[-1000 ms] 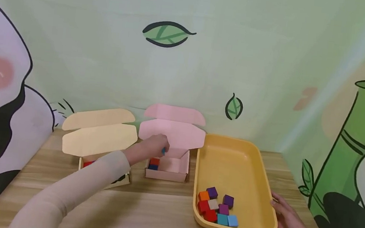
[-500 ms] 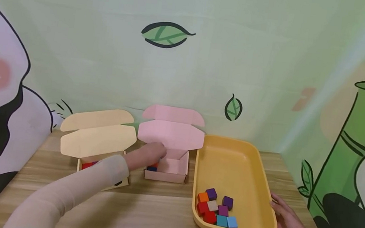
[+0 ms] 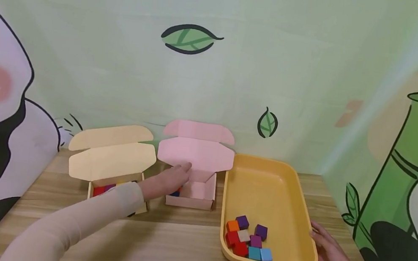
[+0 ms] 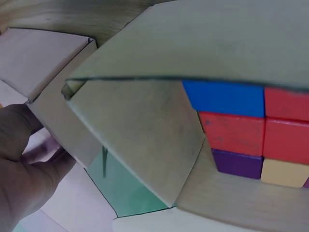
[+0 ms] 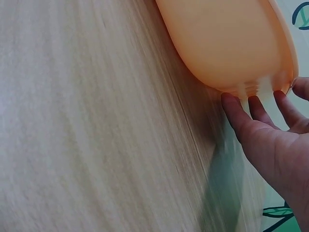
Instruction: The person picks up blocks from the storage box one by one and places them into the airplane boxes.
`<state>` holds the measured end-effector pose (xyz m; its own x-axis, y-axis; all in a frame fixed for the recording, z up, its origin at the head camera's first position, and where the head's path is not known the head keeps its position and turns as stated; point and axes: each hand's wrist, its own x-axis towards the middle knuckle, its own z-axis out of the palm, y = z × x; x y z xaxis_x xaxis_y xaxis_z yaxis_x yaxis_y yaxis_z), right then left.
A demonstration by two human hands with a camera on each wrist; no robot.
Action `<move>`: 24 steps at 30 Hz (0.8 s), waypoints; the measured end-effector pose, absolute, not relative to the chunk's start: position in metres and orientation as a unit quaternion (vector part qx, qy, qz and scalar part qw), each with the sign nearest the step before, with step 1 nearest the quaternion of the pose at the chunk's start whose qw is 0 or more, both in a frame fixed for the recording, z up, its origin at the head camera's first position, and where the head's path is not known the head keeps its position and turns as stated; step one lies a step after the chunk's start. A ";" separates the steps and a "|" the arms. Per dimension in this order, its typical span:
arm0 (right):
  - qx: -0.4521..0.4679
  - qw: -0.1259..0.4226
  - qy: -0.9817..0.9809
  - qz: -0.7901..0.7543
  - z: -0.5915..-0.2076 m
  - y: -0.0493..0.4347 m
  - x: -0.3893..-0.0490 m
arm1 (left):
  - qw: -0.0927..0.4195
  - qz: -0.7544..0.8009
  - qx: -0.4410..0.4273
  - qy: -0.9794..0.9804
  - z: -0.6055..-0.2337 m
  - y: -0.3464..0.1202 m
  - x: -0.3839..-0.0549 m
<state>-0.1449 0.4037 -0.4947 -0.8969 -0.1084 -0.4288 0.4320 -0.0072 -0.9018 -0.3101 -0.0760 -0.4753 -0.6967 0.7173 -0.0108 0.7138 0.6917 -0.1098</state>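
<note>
My left hand [image 3: 167, 180] reaches over the left side of the open pink box [image 3: 190, 202], with its fingers bent down inside. In the left wrist view, the fingertips of this hand [image 4: 34, 169] are hidden behind the box wall, so I cannot tell whether they hold a block. Orange and dark blue blocks [image 3: 175, 192] show just below the hand, in the box's left corner. My right hand [image 3: 330, 254] rests its fingertips against the right side of the yellow tray [image 3: 282, 197]. In the right wrist view, its spread fingers [image 5: 236, 113] touch the tray's outer wall.
Several coloured cube blocks [image 3: 255, 241] lie in the tray's near left corner. A cream box [image 3: 112, 160] with its lid up stands left of the pink one, beneath my left forearm. Rows of blocks [image 4: 231, 130] fill part of it. A printed cloth [image 3: 295, 71] hangs behind.
My left hand has lowered into the pink box's left side; the blue block seen at its fingertips earlier is hidden now. The right hand stays at the tray.
</note>
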 end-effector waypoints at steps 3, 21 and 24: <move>0.117 0.190 0.677 -0.702 -0.495 0.404 -0.146 | 0.011 0.074 -0.383 -0.921 -0.476 -0.076 -0.311; 0.113 0.198 0.675 -0.702 -0.494 0.402 -0.145 | -0.028 -0.037 -0.435 -0.899 -0.431 -0.039 -0.290; 0.113 0.198 0.678 -0.699 -0.494 0.403 -0.145 | -0.003 -0.018 -0.486 -0.874 -0.421 -0.013 -0.274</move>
<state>-0.1447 0.4031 -0.4937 -0.8960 -0.1226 -0.4268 0.4302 -0.0017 -0.9027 -0.2742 -0.0127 -0.4209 -0.5276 0.8494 0.0121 0.8492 0.5270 0.0337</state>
